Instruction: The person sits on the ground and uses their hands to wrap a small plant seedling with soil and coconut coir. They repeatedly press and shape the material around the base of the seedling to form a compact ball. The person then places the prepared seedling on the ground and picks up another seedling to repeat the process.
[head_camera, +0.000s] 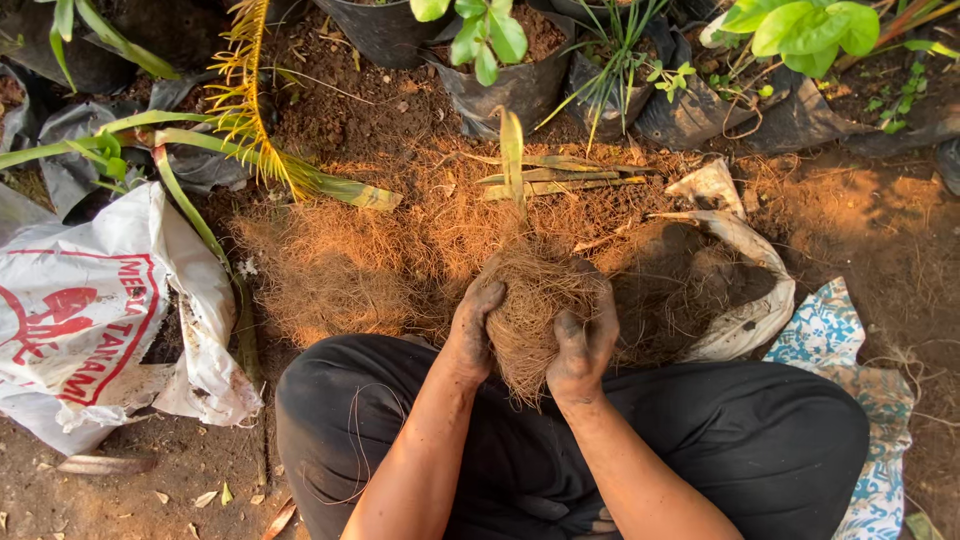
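A wad of coconut fibre is gripped between the left hand and right hand, cupped tightly around a seedling so the wrapping is kept together.

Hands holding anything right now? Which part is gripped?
Yes: both hands cup a bundle of brown coconut fibre wrapped around a small plant. Left hand presses its left side, right hand its right side, at mid-height.

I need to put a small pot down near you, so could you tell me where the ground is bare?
Bare soil lies right of the torn sack, above the patterned cloth, and below the white bag at lower left. The loose fibre pile and the black pots crowd the middle and top.
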